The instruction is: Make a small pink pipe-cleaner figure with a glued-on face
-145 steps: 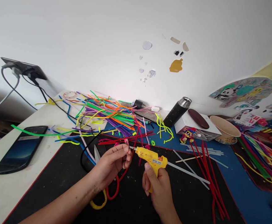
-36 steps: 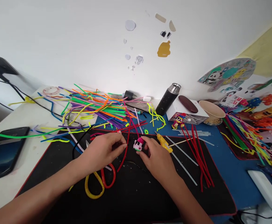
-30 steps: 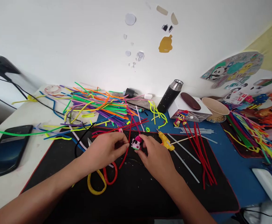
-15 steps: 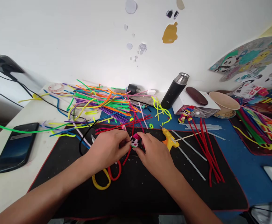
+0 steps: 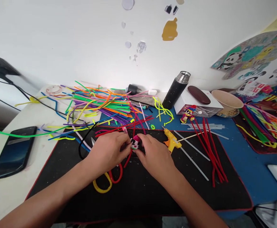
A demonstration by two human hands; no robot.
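A small pink and white figure (image 5: 135, 143) sits between my two hands over the black mat (image 5: 138, 193). My right hand (image 5: 155, 155) pinches the figure from the right. From the left, my left hand (image 5: 107, 152) has its fingertips closed against the figure, with a small pink piece (image 5: 125, 129) sticking up beside its fingers. A red pipe cleaner (image 5: 129, 156) runs down between the hands. The yellow glue gun (image 5: 171, 142) lies on the mat just right of my right hand. Scissors with red and yellow handles (image 5: 110, 179) lie under my left wrist.
A heap of coloured pipe cleaners (image 5: 100, 106) covers the table behind the mat. Red pipe cleaners (image 5: 209, 148) and clear glue sticks (image 5: 193, 158) lie at the right. A black flask (image 5: 176, 90), a white box (image 5: 200, 104), a paper cup (image 5: 226, 101) and a phone (image 5: 15, 152) stand around.
The glue gun, held in my right hand 4.8 s ago, now lies on the mat. Both hands have closed in on the small figure over the last second.
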